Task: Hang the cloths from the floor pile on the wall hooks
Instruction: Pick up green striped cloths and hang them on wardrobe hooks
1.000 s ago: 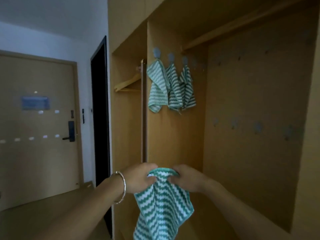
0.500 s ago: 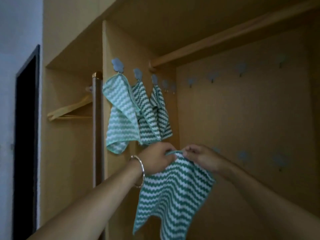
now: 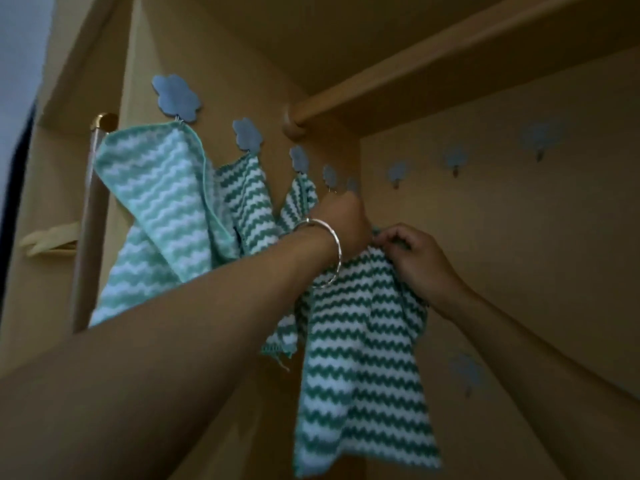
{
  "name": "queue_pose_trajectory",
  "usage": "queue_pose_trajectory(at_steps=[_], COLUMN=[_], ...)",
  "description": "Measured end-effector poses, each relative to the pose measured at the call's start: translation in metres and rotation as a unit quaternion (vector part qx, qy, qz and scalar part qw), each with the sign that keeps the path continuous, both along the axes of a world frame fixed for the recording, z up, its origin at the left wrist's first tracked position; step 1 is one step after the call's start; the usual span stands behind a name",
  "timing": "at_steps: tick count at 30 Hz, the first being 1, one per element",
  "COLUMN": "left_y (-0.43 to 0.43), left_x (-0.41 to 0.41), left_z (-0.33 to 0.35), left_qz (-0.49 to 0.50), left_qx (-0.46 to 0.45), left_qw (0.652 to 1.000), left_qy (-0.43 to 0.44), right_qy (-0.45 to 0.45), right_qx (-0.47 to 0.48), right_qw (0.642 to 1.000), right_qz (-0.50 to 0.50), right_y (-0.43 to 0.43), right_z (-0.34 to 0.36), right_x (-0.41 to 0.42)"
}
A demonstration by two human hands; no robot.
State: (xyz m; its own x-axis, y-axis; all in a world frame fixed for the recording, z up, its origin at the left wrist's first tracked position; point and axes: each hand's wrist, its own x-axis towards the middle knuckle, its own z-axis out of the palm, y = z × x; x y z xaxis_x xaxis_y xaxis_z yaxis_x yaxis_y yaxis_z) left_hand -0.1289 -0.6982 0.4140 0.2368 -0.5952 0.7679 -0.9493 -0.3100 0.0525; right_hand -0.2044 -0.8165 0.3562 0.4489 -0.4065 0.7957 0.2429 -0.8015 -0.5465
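The cloth [image 3: 360, 358] hangs below the grip: left hand [image 3: 344, 221], right hand [image 3: 414, 261].

yellow-brown wooden wardrobe niche fills view. side panel [image 3: 242, 81] up-left of grip, back panel [image 3: 519, 265] right of grip; both meet in corner just behind grip. thick wooden rail [image 3: 433, 84] starts at round socket [image 3: 292, 128] above grip, runs up and right, under top board [image 3: 311, 26]. far left of grip: vertical pole [image 3: 86, 244] with brass cap [image 3: 103, 121]; pale wooden hanger [image 3: 52, 237] beside it, in next compartment, about grip height. white wall [image 3: 20, 32] in top left corner, dark strip [image 3: 8, 209] at left edge below it. light dim, warm; part below grip in shadow.
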Motion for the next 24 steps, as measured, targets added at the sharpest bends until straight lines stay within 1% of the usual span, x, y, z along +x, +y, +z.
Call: queue_pose_trajectory(at_steps=[2,4,8,14,18,21,24], left_y=[-0.012,-0.025,-0.044,-0.067,-0.082,-0.093,-0.101], left_x=[0.012,0.028,0.056,0.082,0.093,0.093,0.091], left_z=[0.014,0.028,0.056,0.077,0.085,0.088,0.081], left_qz=[0.054,0.116,0.170,0.226,0.277,0.308,0.321], left_qx=[-0.009,-0.019,-0.032,0.000,-0.016,-0.016,-0.010], left_qw=[0.996,0.985,0.964,0.935,0.908,0.883,0.871], left_qy=[-0.065,-0.127,-0.204,-0.273,-0.314,-0.354,-0.371], right_qy=[-0.022,-0.037,-0.056,-0.096,-0.128,-0.126,-0.126], right_qx=[-0.028,-0.056,-0.071,-0.069,-0.060,-0.056,-0.047], right_qw=[0.999,0.998,0.996,0.993,0.990,0.990,0.991], right_qz=[0.003,-0.002,-0.005,0.004,-0.006,-0.008,0.019], right_y=[-0.014,-0.028,-0.048,-0.067,-0.079,-0.089,-0.093], right_z=[0.015,0.031,0.060,0.095,0.112,0.117,0.108], right_x=[0.021,0.038,0.062,0.101,0.126,0.141,0.153])
